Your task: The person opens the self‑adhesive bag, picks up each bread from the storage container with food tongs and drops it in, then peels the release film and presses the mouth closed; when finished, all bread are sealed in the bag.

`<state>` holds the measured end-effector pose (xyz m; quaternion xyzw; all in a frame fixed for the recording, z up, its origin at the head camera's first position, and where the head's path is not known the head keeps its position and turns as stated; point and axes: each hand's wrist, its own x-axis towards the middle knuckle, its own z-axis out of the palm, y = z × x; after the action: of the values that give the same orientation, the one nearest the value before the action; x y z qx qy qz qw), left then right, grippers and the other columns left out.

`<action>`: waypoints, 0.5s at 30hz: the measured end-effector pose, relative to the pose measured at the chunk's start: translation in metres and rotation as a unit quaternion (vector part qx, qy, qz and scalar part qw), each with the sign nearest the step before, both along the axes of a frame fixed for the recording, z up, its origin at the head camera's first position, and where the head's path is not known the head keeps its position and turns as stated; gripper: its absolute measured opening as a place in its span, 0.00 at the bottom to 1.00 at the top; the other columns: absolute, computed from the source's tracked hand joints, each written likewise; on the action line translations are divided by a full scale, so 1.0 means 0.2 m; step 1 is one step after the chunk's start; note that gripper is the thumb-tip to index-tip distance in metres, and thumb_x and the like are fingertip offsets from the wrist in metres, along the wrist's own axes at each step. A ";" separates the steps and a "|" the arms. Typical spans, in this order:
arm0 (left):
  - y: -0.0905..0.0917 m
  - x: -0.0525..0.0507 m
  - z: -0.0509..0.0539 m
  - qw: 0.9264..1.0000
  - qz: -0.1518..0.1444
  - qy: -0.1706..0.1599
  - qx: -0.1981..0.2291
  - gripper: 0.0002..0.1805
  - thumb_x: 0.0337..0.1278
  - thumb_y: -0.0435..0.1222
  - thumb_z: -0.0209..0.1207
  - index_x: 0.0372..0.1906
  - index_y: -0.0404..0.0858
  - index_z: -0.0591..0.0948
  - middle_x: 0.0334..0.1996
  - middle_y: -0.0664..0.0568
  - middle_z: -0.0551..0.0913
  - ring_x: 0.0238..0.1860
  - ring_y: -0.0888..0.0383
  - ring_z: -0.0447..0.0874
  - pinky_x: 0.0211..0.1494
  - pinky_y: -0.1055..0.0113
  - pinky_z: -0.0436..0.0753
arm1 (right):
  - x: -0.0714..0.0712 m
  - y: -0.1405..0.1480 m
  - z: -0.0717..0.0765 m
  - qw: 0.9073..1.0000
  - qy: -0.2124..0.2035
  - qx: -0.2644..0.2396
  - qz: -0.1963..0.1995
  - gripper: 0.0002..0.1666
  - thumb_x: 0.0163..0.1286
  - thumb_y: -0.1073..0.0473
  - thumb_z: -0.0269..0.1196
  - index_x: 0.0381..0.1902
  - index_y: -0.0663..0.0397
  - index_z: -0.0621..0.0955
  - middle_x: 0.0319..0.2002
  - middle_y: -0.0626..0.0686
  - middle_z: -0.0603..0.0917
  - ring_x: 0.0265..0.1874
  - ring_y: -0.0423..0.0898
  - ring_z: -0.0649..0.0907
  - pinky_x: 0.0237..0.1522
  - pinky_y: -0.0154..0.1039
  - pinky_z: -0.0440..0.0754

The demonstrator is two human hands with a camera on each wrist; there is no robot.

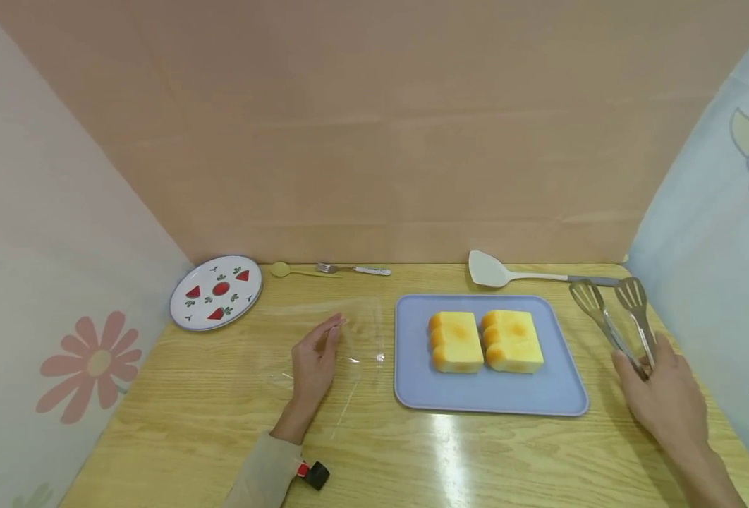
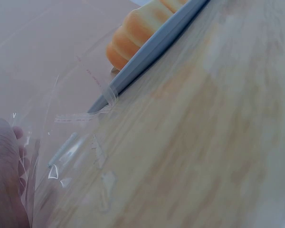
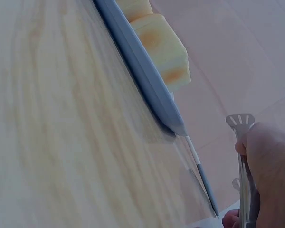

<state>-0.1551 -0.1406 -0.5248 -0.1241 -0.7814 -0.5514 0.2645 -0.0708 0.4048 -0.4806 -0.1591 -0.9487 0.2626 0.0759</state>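
My left hand (image 1: 314, 361) pinches a clear plastic bag (image 1: 364, 331) by its upper part, left of the blue tray. In the left wrist view the bag (image 2: 71, 156) spreads beside the hand (image 2: 4, 175), its edge near the tray. Over at the right, my right hand (image 1: 666, 391) grips metal tongs (image 1: 612, 324), their slotted ends spread apart and pointing away from me. Nothing sits between those ends. Two bread loaves (image 1: 460, 342) with browned tops lie side by side on the blue tray (image 1: 489, 398).
A white spatula (image 1: 491, 270) with a grey handle lies behind the tray. At the back left are a plate with watermelon pictures (image 1: 199, 303), a yellow spoon (image 1: 281, 269) and a fork (image 1: 349, 269). Cloth walls enclose the wooden table (image 1: 374, 458) on three sides.
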 end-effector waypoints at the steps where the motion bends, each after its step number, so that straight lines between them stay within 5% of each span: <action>1: 0.00 0.00 0.00 1.000 0.001 0.001 -0.001 0.09 0.80 0.27 0.63 0.53 0.29 0.91 0.59 0.38 0.91 0.61 0.37 0.91 0.66 0.78 0.80 | 0.00 0.00 0.00 1.000 -0.001 -0.007 -0.003 0.58 0.87 0.38 0.55 0.87 0.75 0.44 0.56 0.80 0.75 0.56 0.84 0.75 0.45 0.80 0.74; 5: 0.00 0.00 0.00 1.000 0.002 0.002 -0.004 0.09 0.80 0.27 0.63 0.53 0.29 0.91 0.59 0.38 0.91 0.61 0.36 0.91 0.67 0.78 0.79 | 0.01 -0.03 0.02 1.000 0.015 -0.018 -0.010 0.57 0.85 0.35 0.58 0.87 0.74 0.50 0.59 0.78 0.77 0.55 0.81 0.77 0.47 0.76 0.74; 9: 0.00 0.00 0.00 1.000 0.002 -0.003 -0.005 0.09 0.80 0.28 0.63 0.53 0.29 0.91 0.59 0.38 0.91 0.61 0.36 0.90 0.67 0.79 0.79 | 0.02 -0.08 0.05 0.998 0.057 -0.004 0.005 0.42 0.83 0.37 0.63 0.72 0.69 0.72 0.47 0.68 0.81 0.39 0.59 0.81 0.36 0.56 0.73; 12: 0.00 0.00 0.00 1.000 0.003 -0.005 -0.007 0.09 0.80 0.28 0.64 0.53 0.29 0.91 0.59 0.38 0.91 0.61 0.37 0.91 0.67 0.79 0.79 | 0.02 -0.10 0.07 0.996 0.085 0.017 0.026 0.35 0.80 0.39 0.68 0.66 0.62 0.77 0.38 0.60 0.81 0.30 0.46 0.75 0.32 0.45 0.68; 15: -0.01 0.00 0.00 1.000 0.003 -0.004 -0.008 0.09 0.80 0.28 0.64 0.53 0.29 0.91 0.59 0.38 0.91 0.61 0.37 0.91 0.67 0.79 0.79 | 0.02 -0.12 0.10 0.993 0.103 0.034 0.054 0.36 0.78 0.42 0.70 0.70 0.60 0.76 0.39 0.60 0.83 0.29 0.40 0.75 0.29 0.42 0.68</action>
<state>-0.1553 -0.1417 -0.5246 -0.1214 -0.7872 -0.5447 0.2625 -0.0661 0.3815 -0.4614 -0.0767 -0.9515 0.2488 0.1641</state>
